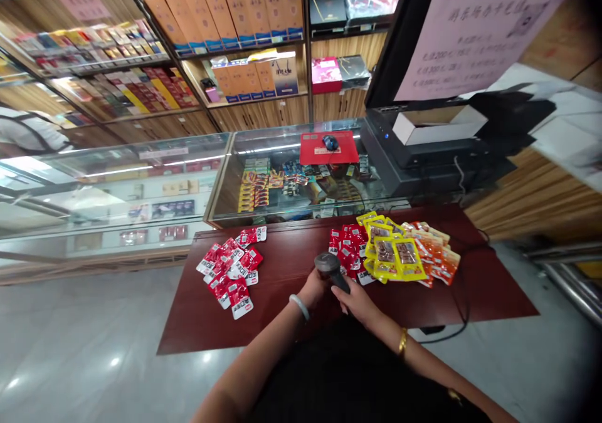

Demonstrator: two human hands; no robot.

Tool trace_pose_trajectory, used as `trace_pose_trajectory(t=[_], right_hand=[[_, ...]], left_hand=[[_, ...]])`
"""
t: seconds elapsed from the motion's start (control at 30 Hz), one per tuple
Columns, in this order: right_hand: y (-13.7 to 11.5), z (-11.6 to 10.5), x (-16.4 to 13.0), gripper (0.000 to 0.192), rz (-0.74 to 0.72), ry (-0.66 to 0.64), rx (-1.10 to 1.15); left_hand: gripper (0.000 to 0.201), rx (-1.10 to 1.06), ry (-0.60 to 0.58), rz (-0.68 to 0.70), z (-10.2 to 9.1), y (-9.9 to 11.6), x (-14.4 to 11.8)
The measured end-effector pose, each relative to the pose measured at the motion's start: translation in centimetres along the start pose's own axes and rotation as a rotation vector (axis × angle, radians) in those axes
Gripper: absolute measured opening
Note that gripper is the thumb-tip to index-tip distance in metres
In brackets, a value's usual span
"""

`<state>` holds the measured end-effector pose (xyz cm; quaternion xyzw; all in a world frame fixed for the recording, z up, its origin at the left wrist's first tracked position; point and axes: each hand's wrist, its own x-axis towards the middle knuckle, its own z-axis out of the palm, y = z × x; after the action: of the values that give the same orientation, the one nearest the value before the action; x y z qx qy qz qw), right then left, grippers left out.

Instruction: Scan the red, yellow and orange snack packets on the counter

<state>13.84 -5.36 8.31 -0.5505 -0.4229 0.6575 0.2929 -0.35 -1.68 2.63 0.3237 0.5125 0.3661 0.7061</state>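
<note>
Both your left hand (312, 289) and right hand (353, 297) grip the barcode scanner (330, 268); its trailing cable (463, 313) could snag the yellow snack packets (397, 259), dragging them off the table (291, 266)

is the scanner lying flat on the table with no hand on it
No, both the left hand and the right hand hold the scanner up above the table, beside the red packets.

Grey scanner (330, 268), upright, mid-table
</note>
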Motion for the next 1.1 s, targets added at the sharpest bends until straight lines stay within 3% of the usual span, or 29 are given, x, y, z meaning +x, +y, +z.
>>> trace_pose_trajectory(t=[0.13,0.23,0.33,0.57,0.7,0.8,0.9,1.0,1.1], right_hand=[[0.0,0.1,0.1,0.049,-0.008,0.006,0.008],[0.1,0.8,0.3,0.046,-0.002,-0.032,-0.003],[0.3,1.8,0.6,0.048,0.007,-0.088,-0.034],[0.0,4.8,1.9,0.052,0.010,-0.266,-0.091],[-0.2,7.4,2.6,0.054,0.011,-0.355,-0.102],[-0.2,9.9,3.3,0.056,0.013,-0.430,-0.119],[-0.3,12.4,3.7,0.057,0.006,-0.511,-0.153],[-0.7,14.0,3.6,0.058,0.010,-0.545,-0.193],[-1.3,14.2,3.3,0.061,0.032,-0.532,-0.224]], left_hand=[[0.039,0.068,0.002,-0.051,-0.7,-0.5,-0.2],[0.044,0.056,-0.004,-0.104,-2.7,-1.2,-1.0],[0.046,0.066,0.067,-0.119,-5.1,-1.5,-2.1],[0.029,0.134,0.499,-0.002,-12.1,-1.2,-5.5],[0.021,0.333,0.685,0.019,-15.9,-0.6,-8.5],[0.028,0.690,0.930,-0.087,-18.1,0.2,-10.8],[0.055,0.981,1.124,-0.270,-19.5,0.7,-12.5],[0.068,1.091,1.087,-0.390,-20.0,0.7,-13.3],[0.062,1.130,0.996,-0.409,-20.3,0.6,-13.4]])
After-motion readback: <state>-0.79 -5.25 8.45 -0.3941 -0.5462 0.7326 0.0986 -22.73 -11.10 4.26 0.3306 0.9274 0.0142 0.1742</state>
